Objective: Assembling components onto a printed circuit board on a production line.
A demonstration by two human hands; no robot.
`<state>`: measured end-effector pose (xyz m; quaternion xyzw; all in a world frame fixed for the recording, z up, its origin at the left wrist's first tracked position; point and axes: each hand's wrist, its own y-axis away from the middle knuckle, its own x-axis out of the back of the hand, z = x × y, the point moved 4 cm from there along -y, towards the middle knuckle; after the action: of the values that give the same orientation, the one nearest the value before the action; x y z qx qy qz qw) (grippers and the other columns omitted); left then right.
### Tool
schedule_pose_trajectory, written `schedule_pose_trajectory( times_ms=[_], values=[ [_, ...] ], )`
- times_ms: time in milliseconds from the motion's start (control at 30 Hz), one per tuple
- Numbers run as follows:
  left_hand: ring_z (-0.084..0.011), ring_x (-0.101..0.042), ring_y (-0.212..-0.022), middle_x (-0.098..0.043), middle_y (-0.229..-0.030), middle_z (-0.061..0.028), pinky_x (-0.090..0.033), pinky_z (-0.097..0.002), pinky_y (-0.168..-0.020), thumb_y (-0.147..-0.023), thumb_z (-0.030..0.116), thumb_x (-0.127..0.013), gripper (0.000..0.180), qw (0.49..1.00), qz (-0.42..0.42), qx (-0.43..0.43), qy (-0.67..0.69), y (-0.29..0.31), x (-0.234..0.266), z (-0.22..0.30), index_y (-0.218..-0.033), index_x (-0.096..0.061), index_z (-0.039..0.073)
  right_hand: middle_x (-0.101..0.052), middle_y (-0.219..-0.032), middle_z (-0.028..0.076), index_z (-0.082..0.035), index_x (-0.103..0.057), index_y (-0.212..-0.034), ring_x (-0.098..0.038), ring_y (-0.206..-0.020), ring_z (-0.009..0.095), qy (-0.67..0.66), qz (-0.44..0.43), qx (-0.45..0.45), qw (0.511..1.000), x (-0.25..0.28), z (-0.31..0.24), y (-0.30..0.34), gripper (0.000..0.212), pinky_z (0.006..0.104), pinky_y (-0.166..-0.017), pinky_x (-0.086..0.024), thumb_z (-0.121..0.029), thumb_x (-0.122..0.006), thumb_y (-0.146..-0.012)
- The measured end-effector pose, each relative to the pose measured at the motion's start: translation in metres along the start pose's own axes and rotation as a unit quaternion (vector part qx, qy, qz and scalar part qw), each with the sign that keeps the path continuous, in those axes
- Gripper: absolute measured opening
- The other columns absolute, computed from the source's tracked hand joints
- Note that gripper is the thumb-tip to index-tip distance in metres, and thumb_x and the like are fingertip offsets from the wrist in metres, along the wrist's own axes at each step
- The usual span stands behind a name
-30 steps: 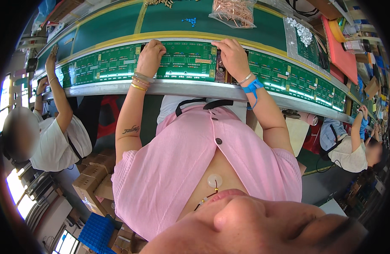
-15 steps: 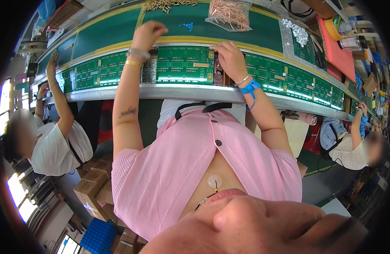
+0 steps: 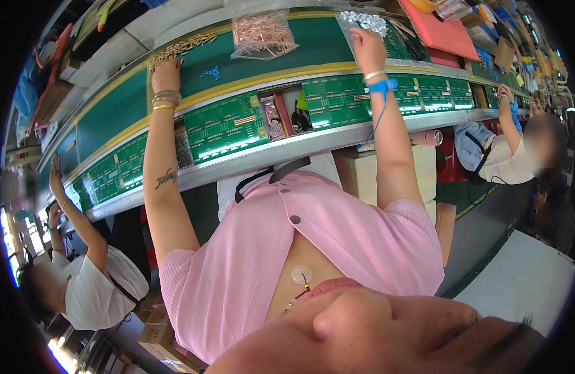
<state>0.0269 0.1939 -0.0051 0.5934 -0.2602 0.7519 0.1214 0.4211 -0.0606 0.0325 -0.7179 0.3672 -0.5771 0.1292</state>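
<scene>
My left hand point(image 3: 166, 75) reaches to the near edge of a pile of small tan parts point(image 3: 186, 45). Its fingers are bent together, and whatever they pinch is hidden. Beside it on the green mat lie a few small blue parts point(image 3: 211, 73). My right hand point(image 3: 370, 51), with a blue strap at the wrist, is at a heap of small silvery-white parts point(image 3: 365, 22) on a clear plastic bag. Its fingers are curled closed, and anything in them is too small to make out. Below my hands, a green circuit board point(image 3: 219, 128) lies in the rail.
A clear bag of copper-coloured pins point(image 3: 262, 34) lies on the mat between my hands. Further boards point(image 3: 337, 98) line the metal rail point(image 3: 256, 154), with a gap showing dark items. Co-workers sit at left point(image 3: 94, 280) and right point(image 3: 496, 153). A pink foam sheet point(image 3: 442, 30) lies far right.
My left hand has gone from over the mat to the tan pile. My right hand has left the board's edge and moved up and right to the silvery parts. The view has tilted.
</scene>
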Motion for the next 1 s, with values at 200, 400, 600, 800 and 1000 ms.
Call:
schedule_pose_trajectory(
  times_ms=[200,400,600,800,1000],
  values=[
    [-0.0302,-0.059,-0.083,-0.059,-0.092,-0.0098,-0.050,-0.0399,-0.069,-0.081,0.010,-0.054,0.016,0.999,0.038,-0.016,-0.012,0.039,0.025,0.011,-0.093,-0.065,0.011,-0.067,-0.084,0.008,-0.016,-0.068,-0.088,-0.062,-0.080,0.030,0.056,-0.177,-0.168,0.968,-0.030,0.068,-0.009,0.019,0.0394,-0.069,-0.050,-0.029,-0.064,-0.075],
    [-0.0279,-0.056,-0.087,-0.057,-0.091,-0.0079,-0.048,-0.0371,-0.073,-0.080,0.006,-0.051,0.021,0.995,0.070,-0.061,0.040,0.075,0.034,0.030,-0.095,-0.066,0.010,-0.065,-0.083,0.009,-0.019,-0.069,-0.084,-0.063,-0.079,0.029,0.067,-0.196,-0.149,0.967,-0.030,0.069,0.007,0.012,0.0398,-0.068,-0.051,-0.023,-0.065,-0.073],
    [-0.0245,-0.054,-0.092,-0.056,-0.093,-0.0051,-0.049,-0.0360,-0.075,-0.079,0.004,-0.049,0.030,0.993,0.078,-0.066,-0.056,0.074,0.041,0.031,-0.104,-0.062,0.013,-0.064,-0.075,0.008,-0.008,-0.064,-0.082,-0.061,-0.065,0.025,-0.088,-0.135,-0.074,0.984,-0.024,0.019,0.004,0.016,0.0356,-0.058,-0.049,-0.024,-0.061,-0.080],
    [-0.0239,-0.056,-0.089,-0.058,-0.091,-0.0041,-0.050,-0.0351,-0.071,-0.079,0.005,-0.050,0.031,0.985,0.069,-0.156,-0.034,0.068,0.057,0.040,-0.107,-0.059,0.015,-0.055,-0.062,0.001,-0.006,-0.059,-0.091,-0.051,-0.052,0.009,-0.276,-0.181,-0.130,0.935,-0.039,-0.050,0.018,0.016,0.0236,-0.048,-0.043,-0.021,-0.057,-0.087],
    [-0.0256,-0.059,-0.080,-0.059,-0.086,-0.0043,-0.050,-0.0359,-0.068,-0.079,0.008,-0.053,0.020,0.983,-0.031,-0.143,0.110,0.087,0.046,0.073,-0.093,-0.066,0.015,-0.055,-0.061,0.000,-0.007,-0.059,-0.090,-0.050,-0.053,0.008,-0.240,-0.133,-0.045,0.961,-0.042,-0.058,0.025,0.017,0.0239,-0.049,-0.040,-0.023,-0.059,-0.086]
  ],
)
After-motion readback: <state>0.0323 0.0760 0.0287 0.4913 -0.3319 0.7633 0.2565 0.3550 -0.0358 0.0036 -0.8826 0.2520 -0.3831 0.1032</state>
